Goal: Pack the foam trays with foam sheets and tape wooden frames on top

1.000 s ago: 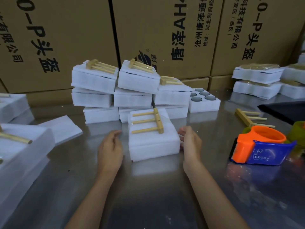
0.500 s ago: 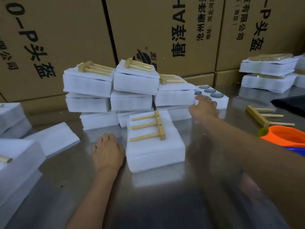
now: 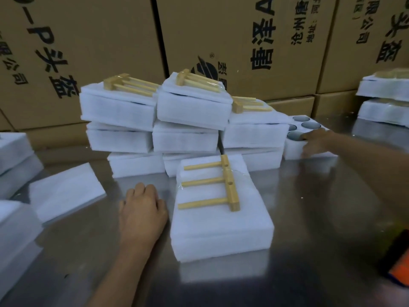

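A finished pack [image 3: 221, 209] sits at the middle of the steel desk [image 3: 309, 218]: a white foam tray topped with a foam sheet, with a pale wooden frame [image 3: 223, 185] lying flat on it, one thick bar with three round rods running left. A glint of clear film across the rods suggests tape already holds it down.

The left hand [image 3: 141, 209] rests on the desk just beside the pack's left side, fingers loosely curled and holding nothing; it looks like a brace while the body leans.

The right hand [image 3: 316, 140] reaches toward the far right part of the desk and grips the near corner of an uncovered tray [image 3: 309, 129], fingers curled over its top edge, thumb side hidden. That tray shows round pockets with dark, shiny contents, so it is probably the next one to cover.

A loose foam sheet [image 3: 66, 191], soft, thin and rectangular, lies toward the left edge, handy for that job. Behind the pack, stacked packs [image 3: 188, 111] form uneven piles three high against cardboard boxes [image 3: 88, 52]; the spongy foam lets them sag and tilt.
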`<act>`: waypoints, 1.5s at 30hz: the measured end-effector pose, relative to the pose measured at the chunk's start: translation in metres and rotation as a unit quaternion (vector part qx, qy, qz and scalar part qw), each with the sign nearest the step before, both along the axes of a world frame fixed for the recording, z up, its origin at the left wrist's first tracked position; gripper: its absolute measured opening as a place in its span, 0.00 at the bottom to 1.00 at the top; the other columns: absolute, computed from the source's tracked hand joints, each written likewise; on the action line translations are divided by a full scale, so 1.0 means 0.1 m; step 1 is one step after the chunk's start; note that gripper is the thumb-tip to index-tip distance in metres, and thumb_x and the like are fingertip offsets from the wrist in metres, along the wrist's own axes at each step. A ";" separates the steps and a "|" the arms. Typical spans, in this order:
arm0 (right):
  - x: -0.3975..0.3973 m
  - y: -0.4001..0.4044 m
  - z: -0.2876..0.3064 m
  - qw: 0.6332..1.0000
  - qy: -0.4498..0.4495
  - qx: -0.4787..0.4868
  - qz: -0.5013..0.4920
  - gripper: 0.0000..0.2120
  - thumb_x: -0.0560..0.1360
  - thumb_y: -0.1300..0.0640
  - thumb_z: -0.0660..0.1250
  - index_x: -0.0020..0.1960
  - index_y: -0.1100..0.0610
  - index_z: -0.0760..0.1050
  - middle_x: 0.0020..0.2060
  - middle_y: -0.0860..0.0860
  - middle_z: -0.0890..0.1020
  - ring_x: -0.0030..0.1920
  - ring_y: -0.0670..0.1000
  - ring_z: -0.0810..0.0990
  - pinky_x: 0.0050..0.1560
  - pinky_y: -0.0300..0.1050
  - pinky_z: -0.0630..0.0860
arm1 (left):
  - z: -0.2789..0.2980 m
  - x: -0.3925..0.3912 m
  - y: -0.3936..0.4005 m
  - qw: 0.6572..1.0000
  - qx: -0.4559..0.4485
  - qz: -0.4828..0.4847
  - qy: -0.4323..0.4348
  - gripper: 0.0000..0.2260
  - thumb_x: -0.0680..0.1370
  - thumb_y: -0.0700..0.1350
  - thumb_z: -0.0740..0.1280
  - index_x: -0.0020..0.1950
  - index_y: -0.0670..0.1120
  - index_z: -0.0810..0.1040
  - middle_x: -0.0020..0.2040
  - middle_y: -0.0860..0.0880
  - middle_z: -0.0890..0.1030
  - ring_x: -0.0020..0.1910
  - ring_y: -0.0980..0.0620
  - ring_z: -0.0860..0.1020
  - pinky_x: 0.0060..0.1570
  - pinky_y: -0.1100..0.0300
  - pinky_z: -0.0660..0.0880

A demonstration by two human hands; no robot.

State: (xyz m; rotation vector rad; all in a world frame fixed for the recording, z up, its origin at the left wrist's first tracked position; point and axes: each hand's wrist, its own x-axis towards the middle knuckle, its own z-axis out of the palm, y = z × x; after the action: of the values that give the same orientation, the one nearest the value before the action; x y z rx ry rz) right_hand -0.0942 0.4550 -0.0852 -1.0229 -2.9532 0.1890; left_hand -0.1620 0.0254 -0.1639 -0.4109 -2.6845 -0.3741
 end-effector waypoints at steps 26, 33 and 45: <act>2.44 -3.03 0.79 0.890 0.256 0.040 0.376 0.08 0.71 0.57 0.73 0.48 0.48 0.79 0.44 0.46 0.64 0.50 0.48 0.63 0.50 0.32 0.60 | 0.26 0.50 -0.60 0.707 0.655 -0.077 -0.257 0.12 0.81 0.41 0.56 0.43 0.42 0.77 0.34 0.45 0.79 0.33 0.50 0.75 0.26 0.63 0.75; 2.62 -3.81 0.01 0.915 0.219 0.034 0.338 0.17 0.68 0.49 0.70 0.54 0.39 0.73 0.47 0.43 0.65 0.55 0.46 0.68 0.41 0.38 0.66 | 0.29 0.91 -0.86 0.608 0.733 -0.111 -0.285 0.14 0.80 0.52 0.59 0.49 0.46 0.81 0.44 0.48 0.83 0.44 0.48 0.79 0.42 0.55 0.72; 2.35 -4.32 0.12 0.951 0.140 0.079 0.264 0.19 0.73 0.39 0.60 0.61 0.44 0.72 0.50 0.47 0.73 0.61 0.52 0.67 0.41 0.46 0.61 | 0.28 1.13 -0.93 0.556 0.658 -0.270 -0.429 0.32 0.72 0.59 0.71 0.70 0.43 0.73 0.66 0.35 0.77 0.65 0.35 0.76 0.68 0.38 0.68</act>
State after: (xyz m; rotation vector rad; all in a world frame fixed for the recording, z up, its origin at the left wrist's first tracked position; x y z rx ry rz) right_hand 0.1407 0.0230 -0.0735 -0.1527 -2.8404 0.0861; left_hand -0.0486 -0.0676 -0.1360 -0.5711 -1.8362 -3.0761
